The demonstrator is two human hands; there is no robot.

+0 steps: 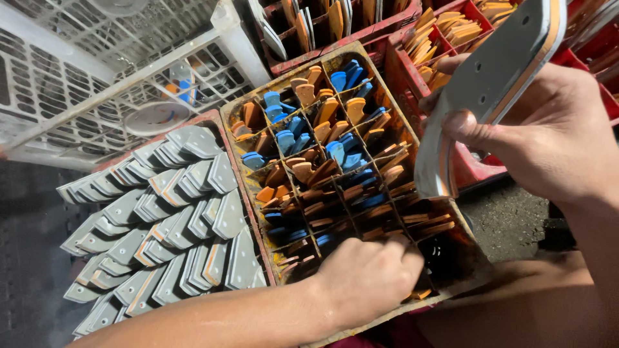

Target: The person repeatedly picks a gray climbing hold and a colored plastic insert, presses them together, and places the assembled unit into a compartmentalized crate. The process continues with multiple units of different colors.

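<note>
My right hand (548,135) is shut on a big grey sole piece (490,84), up over the red crate (474,167). My left hand (367,277) is curled, fingers down in the yellow crate w/ boxes (225,116), on orange bits (380,235). Can't tell if it grips one. Grey soles (174,225) stacked just beside, left.

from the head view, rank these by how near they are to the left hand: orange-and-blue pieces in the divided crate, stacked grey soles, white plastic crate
From the left hand:
1. Orange-and-blue pieces, in the divided crate the hand reaches into.
2. Stacked grey soles, in the crate to its left.
3. White plastic crate, far upper left.
</note>
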